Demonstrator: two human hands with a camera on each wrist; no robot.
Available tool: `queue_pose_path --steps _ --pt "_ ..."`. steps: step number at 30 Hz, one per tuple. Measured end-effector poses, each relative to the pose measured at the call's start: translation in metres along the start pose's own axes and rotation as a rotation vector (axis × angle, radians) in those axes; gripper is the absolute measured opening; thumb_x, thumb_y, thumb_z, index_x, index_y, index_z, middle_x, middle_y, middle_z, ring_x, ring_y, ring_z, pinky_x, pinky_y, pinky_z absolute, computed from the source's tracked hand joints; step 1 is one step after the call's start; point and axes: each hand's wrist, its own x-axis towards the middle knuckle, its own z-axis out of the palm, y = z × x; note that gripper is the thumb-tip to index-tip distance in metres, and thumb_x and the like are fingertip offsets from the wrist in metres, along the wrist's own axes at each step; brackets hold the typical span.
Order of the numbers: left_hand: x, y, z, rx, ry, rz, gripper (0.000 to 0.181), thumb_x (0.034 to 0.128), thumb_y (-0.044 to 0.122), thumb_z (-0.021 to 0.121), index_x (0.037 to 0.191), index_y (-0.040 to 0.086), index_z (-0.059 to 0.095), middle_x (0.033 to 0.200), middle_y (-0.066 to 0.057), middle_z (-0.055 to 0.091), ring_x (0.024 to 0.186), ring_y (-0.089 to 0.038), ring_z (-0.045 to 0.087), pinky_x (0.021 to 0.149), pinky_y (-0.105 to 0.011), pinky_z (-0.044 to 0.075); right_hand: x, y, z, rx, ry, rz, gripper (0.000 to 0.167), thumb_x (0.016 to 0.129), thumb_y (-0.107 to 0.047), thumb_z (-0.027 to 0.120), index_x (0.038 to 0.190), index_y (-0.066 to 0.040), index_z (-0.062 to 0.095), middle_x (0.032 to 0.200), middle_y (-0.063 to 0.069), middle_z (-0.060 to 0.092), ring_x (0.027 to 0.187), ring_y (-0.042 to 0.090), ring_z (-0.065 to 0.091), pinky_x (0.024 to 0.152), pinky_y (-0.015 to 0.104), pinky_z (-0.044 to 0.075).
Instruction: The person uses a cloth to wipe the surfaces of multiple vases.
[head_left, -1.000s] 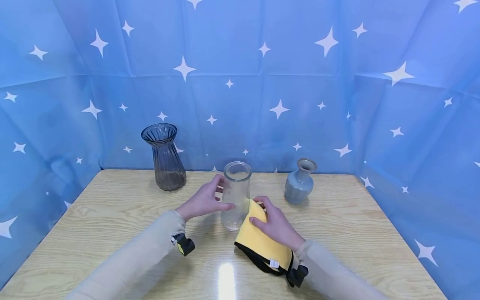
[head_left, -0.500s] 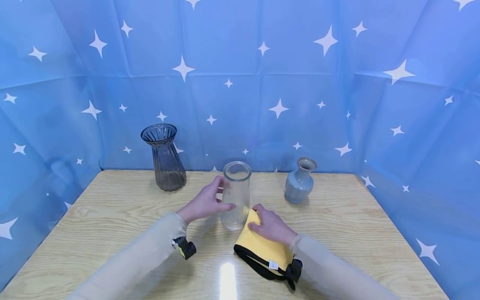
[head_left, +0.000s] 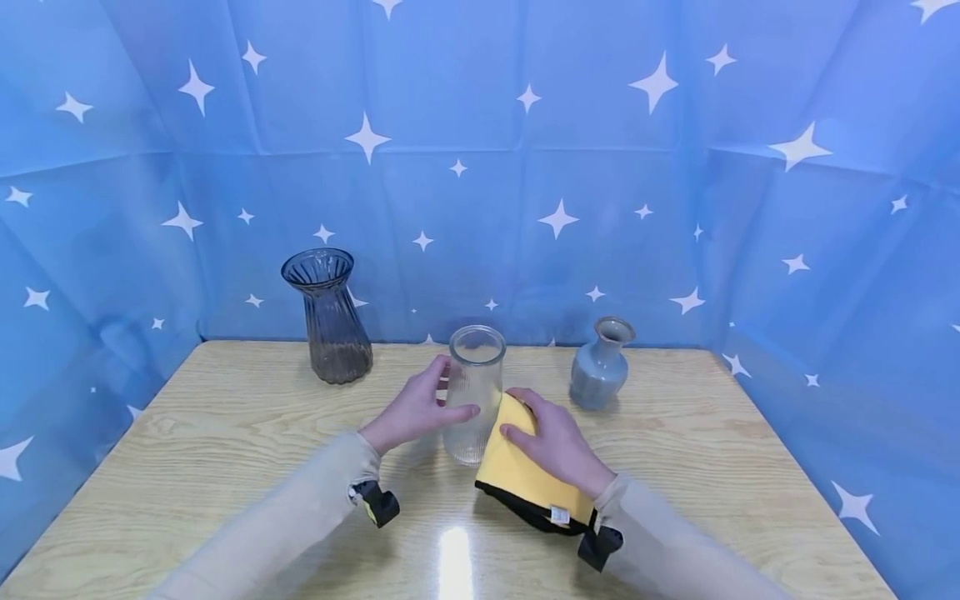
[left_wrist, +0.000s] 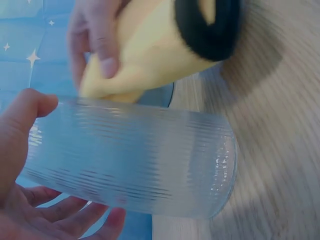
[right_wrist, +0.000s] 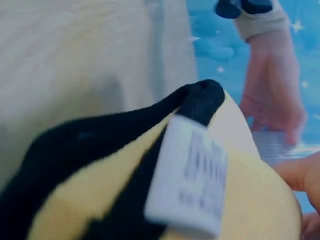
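Observation:
A clear ribbed glass vase [head_left: 472, 400] stands upright mid-table. My left hand [head_left: 417, 406] grips it from the left, thumb on the near side and fingers behind; the left wrist view shows the thumb and fingers around the ribbed glass [left_wrist: 135, 155]. My right hand [head_left: 557, 442] holds a folded yellow cloth [head_left: 513, 467] with black trim against the vase's right side. In the left wrist view, the right hand [left_wrist: 97, 40] pinches the cloth [left_wrist: 150, 50] beside the glass. The cloth's white label [right_wrist: 187, 175] fills the middle of the right wrist view.
A dark fluted glass vase [head_left: 335, 325] stands at the back left of the wooden table [head_left: 247, 425]. A small blue-grey vase [head_left: 597, 371] is at the back right. Blue star-patterned fabric [head_left: 465, 208] hangs behind and at both sides.
My right hand and the cloth slid down the vase's side, then moved back up. The left hand stays on the vase, which has shifted very slightly right.

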Motion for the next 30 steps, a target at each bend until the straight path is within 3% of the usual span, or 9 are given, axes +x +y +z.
queue_pose_path --steps 3,8,13,22,26,30 --pt "0.0 0.0 0.002 0.0 0.015 -0.008 0.05 0.0831 0.021 0.077 0.12 0.007 0.046 0.122 -0.01 0.054 0.118 -0.035 0.053 0.089 -0.042 0.051 0.003 -0.005 -0.009 -0.032 0.026 -0.088 0.053 0.09 -0.014 0.068 0.138 -0.002 0.049 0.091 0.006 0.064 0.052 0.008 0.047 0.061 0.03 0.046" --pt "0.0 0.002 0.004 -0.009 0.029 -0.012 0.052 0.0824 0.018 0.077 0.121 0.006 0.046 0.121 -0.01 0.054 0.118 -0.036 0.053 0.089 -0.043 0.051 0.01 -0.014 -0.023 -0.044 0.05 -0.193 0.053 0.092 -0.013 0.067 0.139 -0.002 0.047 0.088 0.006 0.064 0.052 0.006 0.047 0.058 0.03 0.048" --pt "-0.001 0.004 0.005 -0.01 0.036 -0.02 0.054 0.082 0.016 0.077 0.124 0.006 0.045 0.123 -0.011 0.053 0.118 -0.036 0.053 0.09 -0.043 0.051 0.016 -0.023 -0.033 -0.03 0.093 -0.243 0.052 0.091 -0.012 0.067 0.139 -0.004 0.048 0.092 0.005 0.063 0.062 0.008 0.055 0.058 0.028 0.049" --pt "-0.001 0.003 0.006 -0.002 0.029 -0.011 0.057 0.0826 0.014 0.076 0.128 0.005 0.043 0.127 -0.012 0.052 0.119 -0.035 0.052 0.088 -0.042 0.052 0.017 -0.027 -0.035 0.053 0.158 -0.264 0.052 0.092 -0.011 0.067 0.14 -0.007 0.049 0.099 0.011 0.064 0.063 0.011 0.059 0.053 0.027 0.052" --pt "-0.001 0.003 0.006 -0.003 0.025 -0.01 0.058 0.0832 0.014 0.075 0.13 0.005 0.042 0.128 -0.013 0.051 0.12 -0.035 0.051 0.089 -0.043 0.052 0.015 -0.017 -0.023 0.087 0.178 -0.298 0.053 0.094 -0.01 0.064 0.143 -0.005 0.044 0.11 0.012 0.062 0.074 0.014 0.06 0.062 0.029 0.054" --pt "-0.001 0.002 0.006 -0.014 0.03 -0.006 0.058 0.0831 0.014 0.075 0.13 0.004 0.042 0.128 -0.014 0.051 0.12 -0.036 0.051 0.09 -0.044 0.051 0.01 -0.005 -0.009 0.144 0.131 -0.277 0.057 0.097 -0.013 0.059 0.148 -0.006 0.036 0.128 0.013 0.056 0.1 0.021 0.061 0.08 0.038 0.053"
